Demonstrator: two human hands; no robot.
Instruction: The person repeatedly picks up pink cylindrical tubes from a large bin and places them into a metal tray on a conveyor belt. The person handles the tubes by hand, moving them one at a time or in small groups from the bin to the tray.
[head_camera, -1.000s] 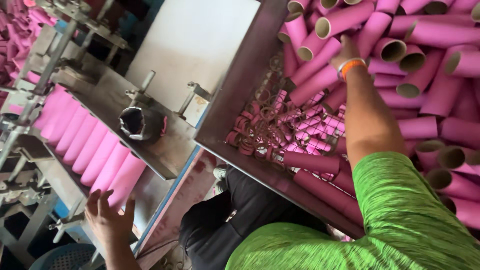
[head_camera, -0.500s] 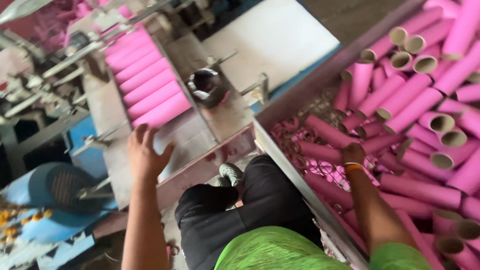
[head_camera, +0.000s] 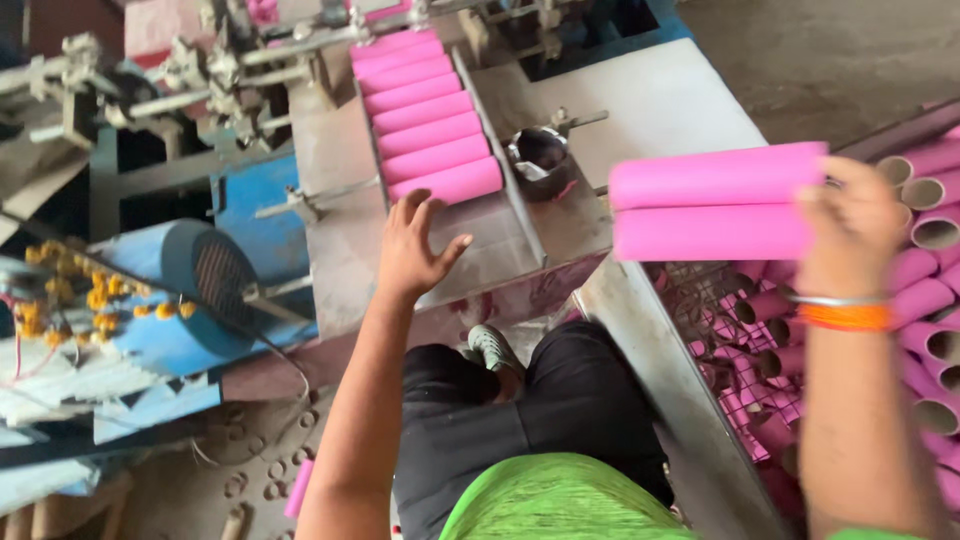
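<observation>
My right hand (head_camera: 850, 225) grips two long pink tubes (head_camera: 712, 203) by their right ends and holds them level above the metal bin's edge. My left hand (head_camera: 410, 245) is spread open on the slanted metal feed tray (head_camera: 480, 255), just below a row of several pink tubes (head_camera: 425, 110) lying side by side. The nearest tube in that row lies just beyond my fingertips. Nothing is in the left hand.
A metal bin (head_camera: 640, 340) at the right holds many pink tubes (head_camera: 930, 290) and small pink scraps. A shiny metal cup (head_camera: 540, 155) stands beside the tray. A blue motor (head_camera: 195, 275) and machine parts (head_camera: 200, 70) lie left. My knees (head_camera: 530, 400) are below.
My right hand has come up out of the bin holding two pink tubes. My left hand has reached forward onto the feed tray. The view has swung left toward the machine.
</observation>
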